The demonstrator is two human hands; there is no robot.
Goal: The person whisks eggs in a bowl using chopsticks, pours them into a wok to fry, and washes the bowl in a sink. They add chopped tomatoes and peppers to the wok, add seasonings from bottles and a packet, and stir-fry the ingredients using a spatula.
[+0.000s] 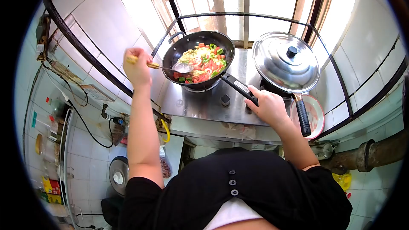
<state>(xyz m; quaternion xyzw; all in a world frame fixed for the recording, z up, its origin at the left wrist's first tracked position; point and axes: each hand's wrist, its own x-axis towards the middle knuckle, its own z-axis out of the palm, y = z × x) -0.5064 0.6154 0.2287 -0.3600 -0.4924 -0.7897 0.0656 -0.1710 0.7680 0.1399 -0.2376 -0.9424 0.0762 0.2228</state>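
My left hand (137, 67) is wrapped round the wooden handle of a metal ladle (184, 67). The ladle's bowl rests among the food in a dark wok (170, 53). In the wok lies a mix of red tomato pieces, green pepper and pale yellow bits that look like egg (207, 61). My right hand (269, 105) grips the end of the wok's black handle (239, 87). The wok sits tilted toward me over the left burner of a steel gas stove (191, 104).
A lidded pan (283, 61) stands on the right burner, its black handle (302, 117) jutting toward me. Beneath that handle is a red-rimmed bowl (317, 119). A black metal rail (255, 14) curves round the stove before a window. A rice cooker (119, 174) stands lower left.
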